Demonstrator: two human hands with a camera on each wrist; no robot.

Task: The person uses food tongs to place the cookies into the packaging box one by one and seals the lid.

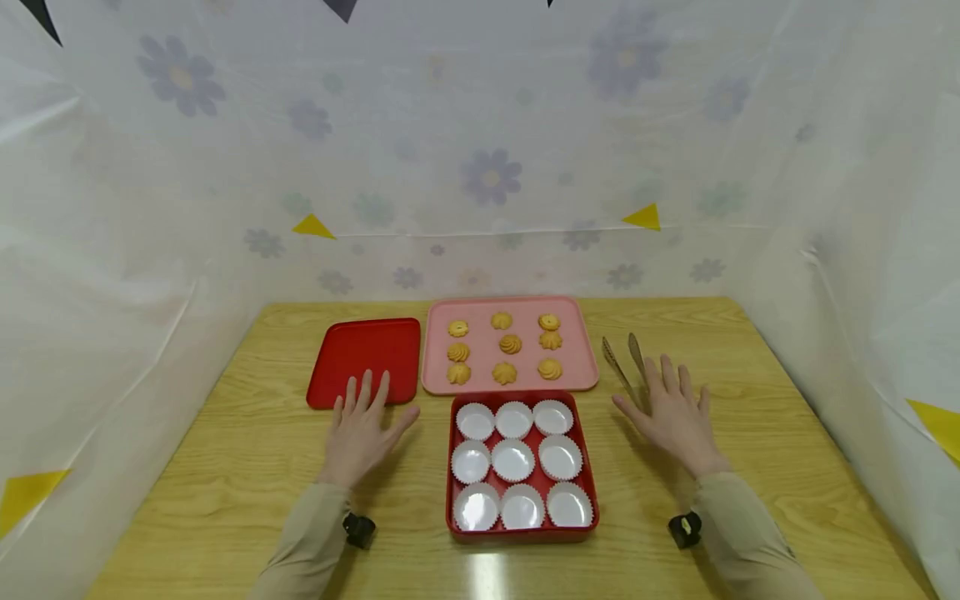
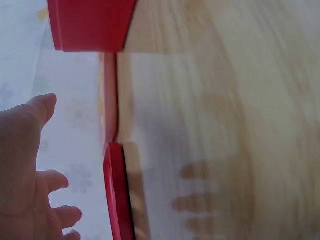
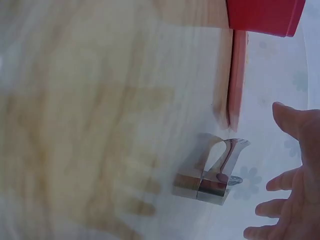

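Note:
My left hand (image 1: 362, 437) is held with spread fingers over the table, near the front edge of a red lid-like tray (image 1: 367, 358), holding nothing. On the other side, my right hand (image 1: 678, 423) is spread too, its fingers beside metal tongs (image 1: 617, 363) that it partly hides in the head view. The right wrist view shows the tongs (image 3: 212, 182) lying on the table, apart from the fingers. Between the hands sits a red box (image 1: 522, 536) with several white paper cups (image 1: 513, 460) in rows. Behind it, a pink tray (image 1: 480, 383) bears several cookies (image 1: 510, 344).
The wooden table (image 1: 217, 492) carries everything. A pale flowered sheet (image 1: 480, 133) hangs behind it and at both sides, with yellow triangles (image 1: 645, 217) on it. The box stands close to the pink tray's front edge.

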